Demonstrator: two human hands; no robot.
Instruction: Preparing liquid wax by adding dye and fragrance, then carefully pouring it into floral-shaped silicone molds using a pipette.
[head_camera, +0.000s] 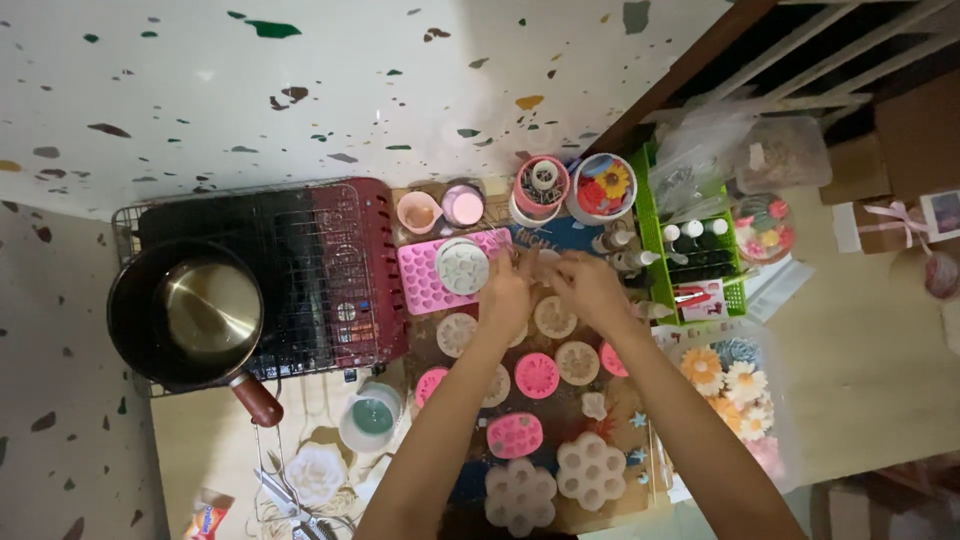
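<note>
Both hands, left (507, 290) and right (590, 285), meet over round moulds (555, 318) mid-worktop (860, 370); grip unclear. Several moulds look filled already; pan (200, 310) sits on stove (320, 270), left.

Pot (190, 312) on the rack (320, 270) at far left; moulds (540, 375) spread mid-table under both hands (508, 292) (590, 285); cups (440, 210) behind them; basket (648, 215) of bottles (690, 232) to the right; flowers (735, 385) in front of the basket.

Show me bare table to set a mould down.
Bare wood lies right of the green basket, beyond the flower tray, and below the pot. Around both hands moulds crowd the board.
</note>
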